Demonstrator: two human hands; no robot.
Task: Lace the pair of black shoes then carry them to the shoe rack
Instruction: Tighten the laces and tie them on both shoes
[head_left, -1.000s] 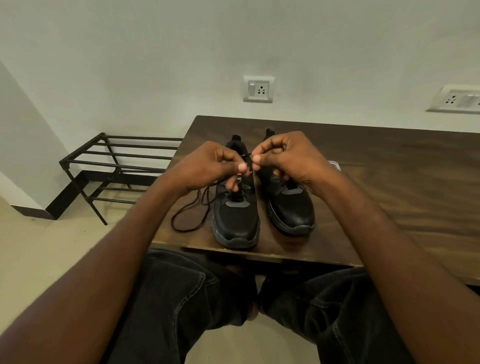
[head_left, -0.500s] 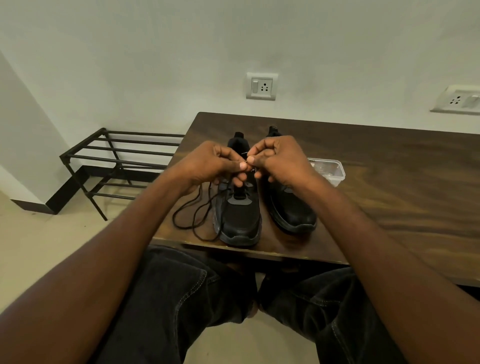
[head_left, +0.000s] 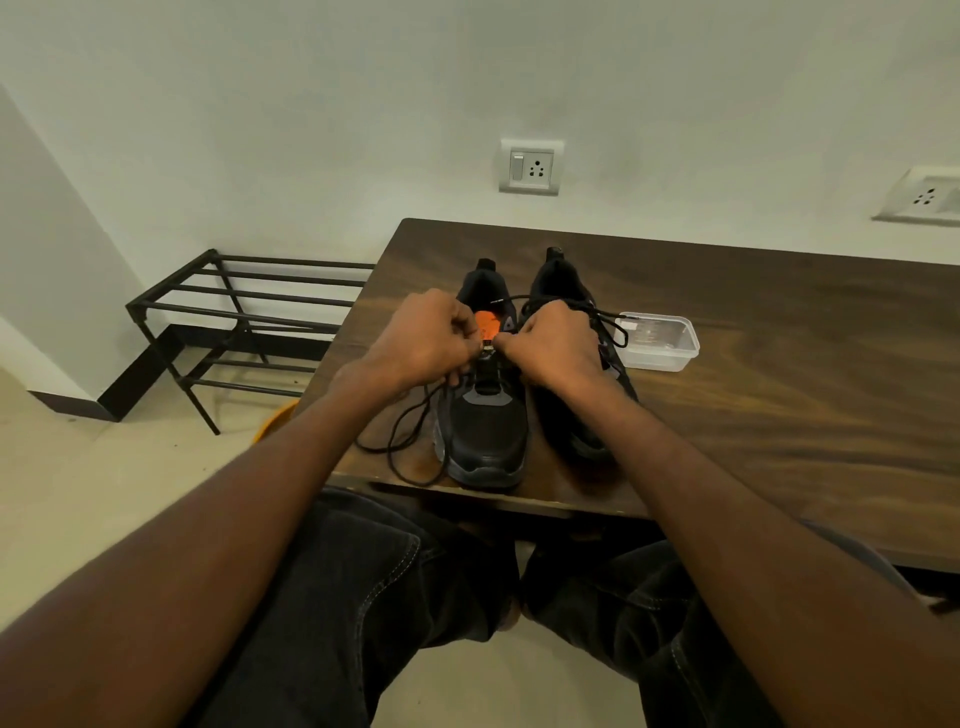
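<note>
Clear plastic container on wooden table, two wall sockets

Bare forearms, no sleeves, watch or rings showing on either of the hands; dark denim jeans with pale contrast stitching along seams and pockets.

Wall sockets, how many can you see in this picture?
2. One wall socket sits on the wall straight above the table's far edge, behind the shoes. The other socket is at the right edge of the view, partly cut off, so more may lie beyond.
</note>
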